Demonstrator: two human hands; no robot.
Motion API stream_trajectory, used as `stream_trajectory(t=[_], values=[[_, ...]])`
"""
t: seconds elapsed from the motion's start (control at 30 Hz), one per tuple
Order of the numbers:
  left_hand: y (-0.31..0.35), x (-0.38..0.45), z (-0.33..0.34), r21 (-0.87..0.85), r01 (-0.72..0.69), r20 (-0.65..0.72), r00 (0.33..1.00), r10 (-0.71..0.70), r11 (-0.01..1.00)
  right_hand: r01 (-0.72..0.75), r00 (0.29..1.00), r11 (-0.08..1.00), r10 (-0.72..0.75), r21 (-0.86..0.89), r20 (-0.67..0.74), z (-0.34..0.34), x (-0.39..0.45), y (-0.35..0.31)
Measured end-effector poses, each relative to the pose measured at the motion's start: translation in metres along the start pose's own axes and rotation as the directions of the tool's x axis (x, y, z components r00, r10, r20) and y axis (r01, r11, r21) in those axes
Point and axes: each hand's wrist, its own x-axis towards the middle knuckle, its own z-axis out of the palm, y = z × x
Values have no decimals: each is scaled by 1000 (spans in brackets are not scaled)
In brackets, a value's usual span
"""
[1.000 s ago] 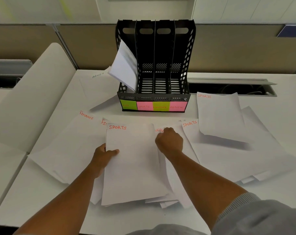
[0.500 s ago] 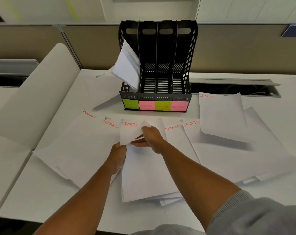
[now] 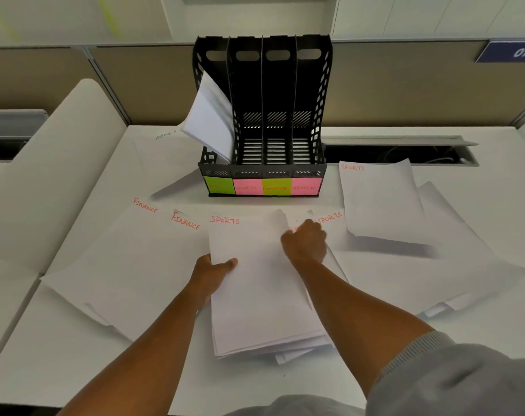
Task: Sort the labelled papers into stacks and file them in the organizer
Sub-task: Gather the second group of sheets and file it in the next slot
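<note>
- Head view: a black four-slot organizer (image 3: 262,115) stood upright at the back of the white desk (image 3: 60,355), with coloured sticky labels along its front reading HR, SPORTS, FINANCE and ADMIN from left to right.
- A curled sheaf of papers (image 3: 208,115) leaned out of the leftmost slot; the other three slots held nothing visible.
- The left hand (image 3: 208,276) gripped the left edge of a stack headed SPORTS (image 3: 255,280), thumb pressed on top and fingers tucked underneath, so it was grasping the pile.
- The right hand (image 3: 305,241) lay curled on the upper right of that stack, fingers bent over an edge of paper; whether it pinched a sheet could not be told.
- Two overlapping sheets headed FINANCE (image 3: 129,265) spread to the left of the stack.
- Another SPORTS sheet (image 3: 378,202) lay to the right near the organizer, over more loose paper (image 3: 435,271).
- A sheet marked ADMIN (image 3: 165,157) lay flat left of the organizer.
</note>
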Motion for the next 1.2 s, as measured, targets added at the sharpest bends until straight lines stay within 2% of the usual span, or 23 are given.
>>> stream_trajectory(t=[0.1,0.27,0.53,0.63,0.73,0.83,0.93,1.07,1.2], values=[[0,2,3,15,11,7,1000,-11,1000,-43,996,978,26,-203,-82,-13,8,32],[-1,5,7,56,16,-10,1000,-15,998,-79,997,914,64,-398,-50,-9,25,74],[-2,2,-5,95,26,-95,995,-17,995,-103,990,894,134,-436,40,-8,37,85],[-6,2,-17,131,58,-101,994,-45,990,-97,992,875,121,-474,20,-9,37,85],[-10,2,-23,142,78,-111,992,-62,987,-68,998,894,68,-443,-15,-15,35,81],[-14,2,-22,115,94,-120,990,-80,989,26,999,937,-35,-349,-20,-20,30,70],[-12,1,-19,73,100,-116,989,-91,992,128,992,958,-127,-257,20,-19,19,50],[-6,1,-14,20,83,-94,992,-81,996,247,969,933,-231,-263,91,-10,0,17],[1,-1,-10,-28,55,-63,996,-57,998,262,955,959,-240,-113,177,-1,-13,-14]])
